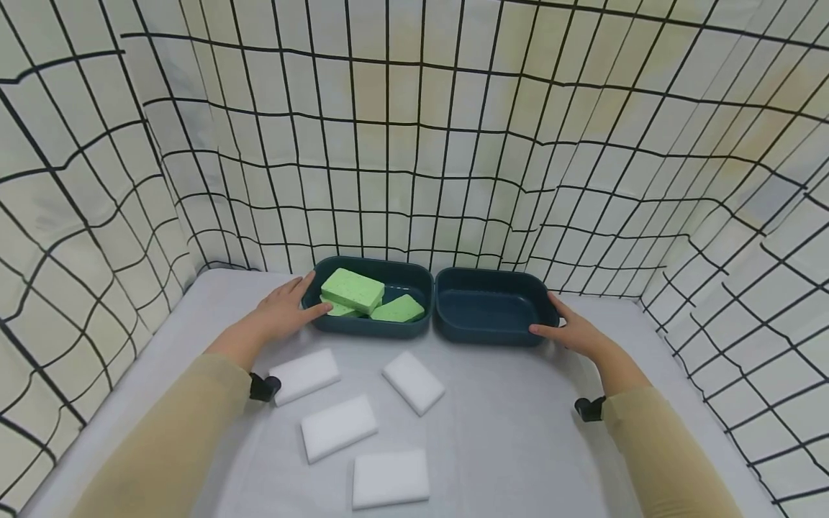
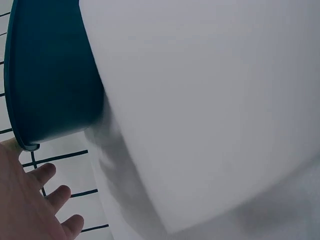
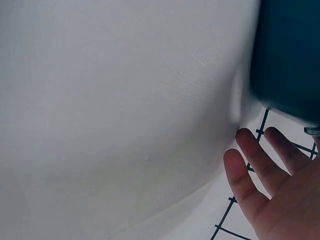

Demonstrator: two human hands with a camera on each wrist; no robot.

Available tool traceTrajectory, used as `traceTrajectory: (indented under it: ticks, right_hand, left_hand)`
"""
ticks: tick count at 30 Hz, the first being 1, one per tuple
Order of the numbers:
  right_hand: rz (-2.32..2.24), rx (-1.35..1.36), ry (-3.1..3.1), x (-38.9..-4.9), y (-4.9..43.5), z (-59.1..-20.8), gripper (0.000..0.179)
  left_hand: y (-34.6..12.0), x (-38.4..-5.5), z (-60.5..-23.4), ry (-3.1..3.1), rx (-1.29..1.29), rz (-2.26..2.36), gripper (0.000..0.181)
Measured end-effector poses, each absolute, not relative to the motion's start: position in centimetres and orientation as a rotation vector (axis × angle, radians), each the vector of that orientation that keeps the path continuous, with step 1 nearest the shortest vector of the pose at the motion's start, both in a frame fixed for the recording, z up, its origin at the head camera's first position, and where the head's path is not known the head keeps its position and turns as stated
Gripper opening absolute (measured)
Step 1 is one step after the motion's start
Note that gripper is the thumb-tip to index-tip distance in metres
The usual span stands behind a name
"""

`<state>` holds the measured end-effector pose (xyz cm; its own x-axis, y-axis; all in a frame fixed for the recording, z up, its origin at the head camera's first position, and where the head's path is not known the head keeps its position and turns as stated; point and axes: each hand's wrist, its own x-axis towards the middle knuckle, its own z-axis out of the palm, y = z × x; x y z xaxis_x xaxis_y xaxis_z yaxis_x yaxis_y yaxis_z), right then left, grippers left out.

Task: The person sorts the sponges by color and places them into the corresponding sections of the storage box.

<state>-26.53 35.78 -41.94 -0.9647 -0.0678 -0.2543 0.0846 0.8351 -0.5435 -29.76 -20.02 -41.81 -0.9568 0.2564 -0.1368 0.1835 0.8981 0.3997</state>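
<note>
Two dark teal containers stand side by side at the back. In the head view the left container (image 1: pixel 372 329) holds green sponges (image 1: pixel 352 289), one lying across the others. My left hand (image 1: pixel 280 311) is at its left end, the thumb over the rim and the other fingers outside. The left wrist view has those fingers (image 2: pixel 59 198) spread apart below the container's wall. Nothing lies in the right container (image 1: pixel 488 306). At its right end is my right hand (image 1: pixel 575 331), thumb on the rim. Its other fingers (image 3: pixel 262 170) extend loosely apart beneath the wall in the right wrist view.
Several white sponge blocks (image 1: pixel 338 427) lie scattered on the white-covered table (image 1: pixel 512 439), in front of the left container and toward the middle. One block (image 2: pixel 200 100) fills much of the left wrist view. Black wire grid panels (image 1: pixel 414 144) backed by pale cloth enclose the back and sides.
</note>
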Motion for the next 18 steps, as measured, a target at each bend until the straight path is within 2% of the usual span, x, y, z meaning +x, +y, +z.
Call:
traceTrajectory:
  ticks: [11, 18]
  right_hand:
    - [-0.848, -0.005, 2.749, -26.4, 35.8, -41.8, 0.108]
    - [-0.843, 0.005, 2.734, -26.4, 35.7, -41.7, 0.109]
  left_hand:
    - [-20.0, -28.9, -40.9, 2.935, 0.417, 0.568, 0.100]
    - [-19.5, -26.7, -39.6, 3.000, 0.609, 0.572, 0.093]
